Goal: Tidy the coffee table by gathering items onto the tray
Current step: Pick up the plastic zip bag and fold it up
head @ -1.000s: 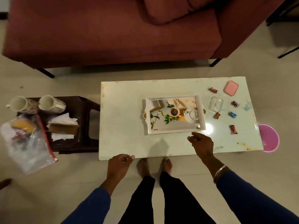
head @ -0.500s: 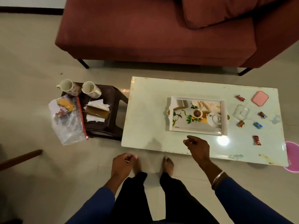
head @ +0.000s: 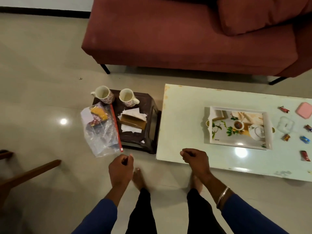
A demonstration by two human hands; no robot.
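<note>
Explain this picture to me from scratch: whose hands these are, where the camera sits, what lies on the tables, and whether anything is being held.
There is no machine here. A person wears a wide-angle camera on the head, so you look down past their own blue sleeves and bare feet. The left hand and the right hand are both loosely curled and hold nothing.

The pale rectangular coffee table carries a white rectangular tray with a printed tea picture; the teapot and cup on it are only print. Right of the tray lie several small wrapped candies, a clear plastic container and a pink rounded lid.

To the left, a dark low side table holds two floral ceramic mugs, white tissues with brown paper, and a clear plastic bag of snacks hanging over its edge. A red sofa stands behind.
</note>
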